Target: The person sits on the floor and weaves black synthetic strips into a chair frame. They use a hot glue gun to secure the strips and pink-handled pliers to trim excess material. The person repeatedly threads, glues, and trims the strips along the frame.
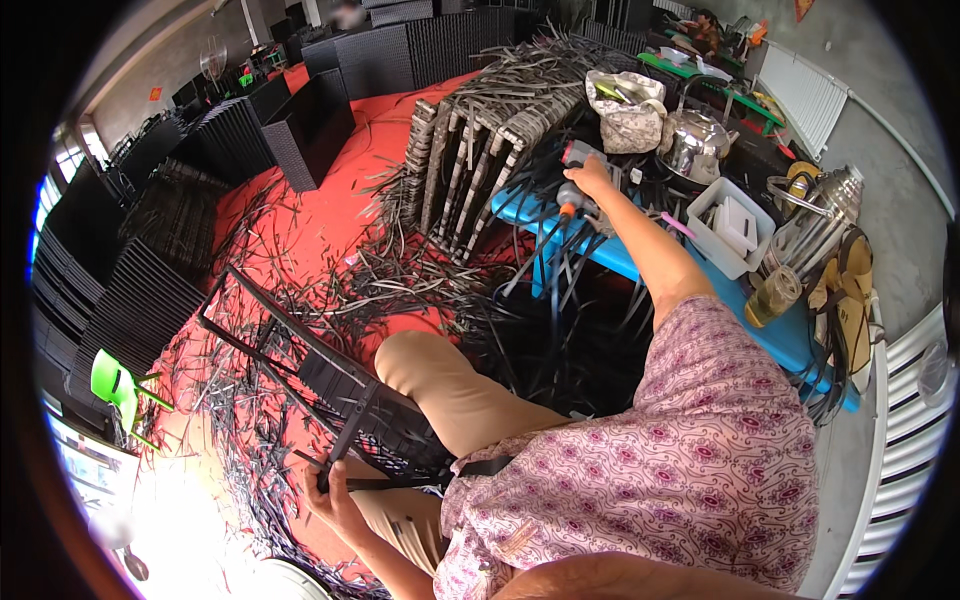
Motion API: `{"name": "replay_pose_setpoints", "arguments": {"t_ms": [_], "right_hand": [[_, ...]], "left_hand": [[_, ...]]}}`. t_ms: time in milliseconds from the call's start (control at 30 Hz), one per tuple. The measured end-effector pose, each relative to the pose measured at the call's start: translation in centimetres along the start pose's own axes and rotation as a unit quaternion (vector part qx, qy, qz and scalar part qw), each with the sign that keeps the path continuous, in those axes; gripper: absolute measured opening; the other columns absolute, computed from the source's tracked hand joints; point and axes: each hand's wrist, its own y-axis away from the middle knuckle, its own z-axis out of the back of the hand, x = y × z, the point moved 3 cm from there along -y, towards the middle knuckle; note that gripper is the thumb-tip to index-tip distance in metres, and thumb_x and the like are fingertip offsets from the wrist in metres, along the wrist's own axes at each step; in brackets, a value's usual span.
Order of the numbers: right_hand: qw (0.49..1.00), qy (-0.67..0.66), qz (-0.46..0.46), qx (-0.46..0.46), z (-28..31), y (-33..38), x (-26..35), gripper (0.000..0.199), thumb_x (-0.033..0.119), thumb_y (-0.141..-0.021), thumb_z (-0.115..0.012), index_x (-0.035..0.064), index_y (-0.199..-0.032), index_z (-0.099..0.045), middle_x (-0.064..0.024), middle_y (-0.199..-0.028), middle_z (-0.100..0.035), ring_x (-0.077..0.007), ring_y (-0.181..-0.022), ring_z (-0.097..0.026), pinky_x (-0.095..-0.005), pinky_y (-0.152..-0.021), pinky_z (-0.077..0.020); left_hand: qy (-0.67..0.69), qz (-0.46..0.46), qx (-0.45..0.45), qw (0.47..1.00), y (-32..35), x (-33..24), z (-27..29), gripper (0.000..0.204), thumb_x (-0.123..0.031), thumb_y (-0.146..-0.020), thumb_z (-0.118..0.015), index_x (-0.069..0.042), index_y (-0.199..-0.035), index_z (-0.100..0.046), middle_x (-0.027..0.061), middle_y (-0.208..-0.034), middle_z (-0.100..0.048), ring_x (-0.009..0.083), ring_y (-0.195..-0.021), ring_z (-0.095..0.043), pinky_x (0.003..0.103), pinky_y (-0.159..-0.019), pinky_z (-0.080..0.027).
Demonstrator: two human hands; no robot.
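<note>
A black metal frame point(262, 352) with partly woven black strips point(402, 425) leans against my legs at the left. The fingers of my left hand point(337, 503) are closed round a black bar at its near end. My right arm stretches out to the blue bench point(690, 255). There my right hand point(592, 180) is closed on a small grey-and-red tool point(577, 153), whose exact kind I cannot make out. Just below that hand lies a grey tool with an orange collar point(570, 200), among loose black strips point(560, 265) hanging off the bench edge.
On the bench stand a steel kettle point(697, 140), a camouflage bag point(630, 112), a white plastic box point(722, 222), a thermos point(840, 195) and a glass jar point(773, 297). Woven frames point(490, 140) are stacked behind. Strip scraps litter the red floor point(330, 215). A green chair point(118, 388) stands left.
</note>
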Motion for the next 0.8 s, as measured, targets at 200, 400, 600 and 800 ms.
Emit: {"name": "replay_pose_setpoints", "arguments": {"t_ms": [200,400,600,800], "right_hand": [[0.974,0.128,0.048,-0.183,5.0,5.0,-4.5,0.044,0.018,-0.089,-0.068,0.0001,-0.128,-0.059,-0.0257,-0.125,-0.063,-0.043,-0.112,-0.066,-0.0518,-0.094,-0.0543],[0.975,0.21,-0.063,-0.029,8.2,9.5,-10.9,0.026,0.019,-0.087,-0.071,0.0026,-0.107,-0.066,-0.0118,-0.097,-0.076,-0.0293,-0.096,-0.074,-0.0437,-0.084,-0.059],[0.981,0.185,-0.053,-0.015,7.0,8.9,-12.6,0.03,0.021,-0.086,-0.072,0.0022,-0.108,-0.064,-0.0138,-0.095,-0.077,-0.0337,-0.094,-0.075,-0.0454,-0.084,-0.0577],[0.975,0.195,-0.104,-0.032,8.1,8.1,-11.2,0.032,0.016,-0.089,-0.061,-0.0027,-0.115,-0.064,-0.0255,-0.111,-0.073,-0.0406,-0.109,-0.07,-0.049,-0.094,-0.0551]], "left_hand": [[0.003,0.0,-0.011,1.0,0.7,-0.7,0.0,0.024,-0.015,-0.094,-0.075,0.002,-0.111,-0.068,0.0027,-0.099,-0.064,0.0129,-0.09,-0.055,0.028,-0.085,-0.045],[0.006,-0.011,-0.019,1.0,0.9,0.1,0.0,0.026,-0.015,-0.097,-0.073,0.003,-0.115,-0.069,0.0044,-0.107,-0.061,0.0161,-0.1,-0.054,0.03,-0.093,-0.043],[-0.095,-0.154,0.036,0.983,-0.2,-0.2,0.9,0.02,-0.009,-0.101,-0.064,0.006,-0.112,-0.07,0.0109,-0.111,-0.063,0.026,-0.109,-0.058,0.038,-0.096,-0.046],[-0.143,-0.21,0.006,0.967,0.8,-2.6,0.2,0.022,-0.012,-0.103,-0.06,0.005,-0.11,-0.072,0.0148,-0.115,-0.066,0.0307,-0.11,-0.062,0.044,-0.097,-0.048]]}}
